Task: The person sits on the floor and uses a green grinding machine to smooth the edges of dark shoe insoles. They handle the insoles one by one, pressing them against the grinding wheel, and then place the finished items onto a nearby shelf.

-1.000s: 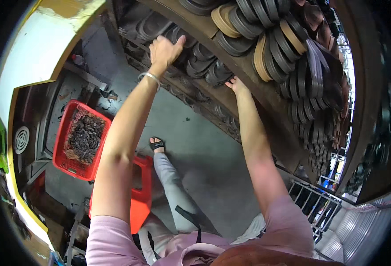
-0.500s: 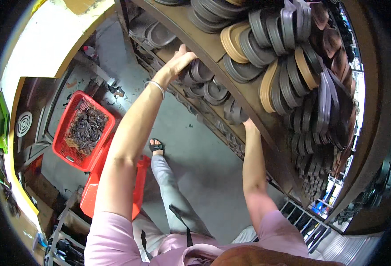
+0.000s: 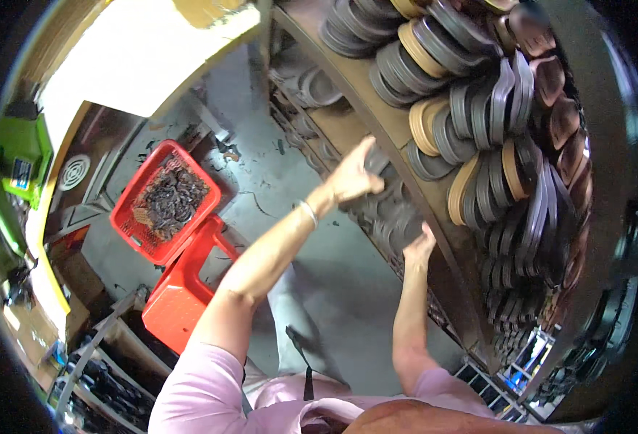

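Note:
My left hand (image 3: pixel 353 176) reaches to the lower shelf of the rack, its thumb and fingers spread apart. A blurred grey shape (image 3: pixel 378 160) shows between them; whether the hand touches it I cannot tell. Close to the shelf's front edge, my right hand (image 3: pixel 419 247) has its thumb up and is closed at the end of some dark grey shoe soles (image 3: pixel 400 226), smeared by motion. Part of its fingers is hidden. On the upper shelf (image 3: pixel 384 119), black and tan shoe soles (image 3: pixel 424 124) stand in packed rows.
A red basket (image 3: pixel 120 217) holding dark scraps stands on the floor to the left, beside a red plastic stool (image 3: pixel 178 307). Brown shoe-shaped forms (image 3: pixel 549 76) line the rack's far right. A green object (image 3: pixel 22 155) is at the far left.
My view has shifted, so the rack and basket sit differently. My left hand has come back along the lower shelf, closer to my right hand, with its fingers spread wider.

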`<state>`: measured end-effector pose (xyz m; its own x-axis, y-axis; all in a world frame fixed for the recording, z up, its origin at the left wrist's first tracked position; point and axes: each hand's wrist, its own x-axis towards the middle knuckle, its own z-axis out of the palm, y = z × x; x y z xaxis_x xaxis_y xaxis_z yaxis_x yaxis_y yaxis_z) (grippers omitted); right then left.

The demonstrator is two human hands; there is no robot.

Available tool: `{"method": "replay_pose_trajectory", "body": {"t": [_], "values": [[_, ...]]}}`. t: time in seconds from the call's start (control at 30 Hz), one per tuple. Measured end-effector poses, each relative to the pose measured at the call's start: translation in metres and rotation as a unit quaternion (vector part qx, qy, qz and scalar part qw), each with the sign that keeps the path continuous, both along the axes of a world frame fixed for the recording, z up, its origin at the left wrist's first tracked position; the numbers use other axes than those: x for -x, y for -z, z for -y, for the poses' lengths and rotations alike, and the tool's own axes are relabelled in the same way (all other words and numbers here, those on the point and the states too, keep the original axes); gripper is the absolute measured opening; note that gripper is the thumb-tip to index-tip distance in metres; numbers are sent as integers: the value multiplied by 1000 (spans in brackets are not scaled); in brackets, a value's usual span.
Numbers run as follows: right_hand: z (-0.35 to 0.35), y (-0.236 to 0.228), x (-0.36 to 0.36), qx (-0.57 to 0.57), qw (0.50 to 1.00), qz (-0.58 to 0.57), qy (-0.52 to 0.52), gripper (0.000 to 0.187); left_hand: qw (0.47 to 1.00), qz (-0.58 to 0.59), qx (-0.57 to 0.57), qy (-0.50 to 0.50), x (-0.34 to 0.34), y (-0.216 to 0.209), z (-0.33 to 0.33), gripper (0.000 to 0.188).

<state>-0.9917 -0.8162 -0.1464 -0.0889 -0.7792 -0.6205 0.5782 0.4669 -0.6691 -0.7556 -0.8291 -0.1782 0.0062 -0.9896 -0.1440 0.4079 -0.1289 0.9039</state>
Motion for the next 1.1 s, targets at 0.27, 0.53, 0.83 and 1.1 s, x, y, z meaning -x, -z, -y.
{"method": "replay_pose_trajectory", "body": {"t": [0.27, 0.53, 0.83, 1.1], "values": [[-135, -4, 42, -82, 981, -58, -164, 65, 991, 86, -82, -62, 1, -17, -199, 103], [-132, 23, -17, -29, 955, -9, -295, 73, 977, -132, 3, -167, -36, -11, -227, 91], [-312, -9, -201, 10, 897, -25, -440, 72, 919, -97, -72, -375, -185, -64, -506, 91], [-552, -72, -553, 5, 721, 157, -675, 84, 798, 78, -198, -563, -387, -145, -846, 66]]}}
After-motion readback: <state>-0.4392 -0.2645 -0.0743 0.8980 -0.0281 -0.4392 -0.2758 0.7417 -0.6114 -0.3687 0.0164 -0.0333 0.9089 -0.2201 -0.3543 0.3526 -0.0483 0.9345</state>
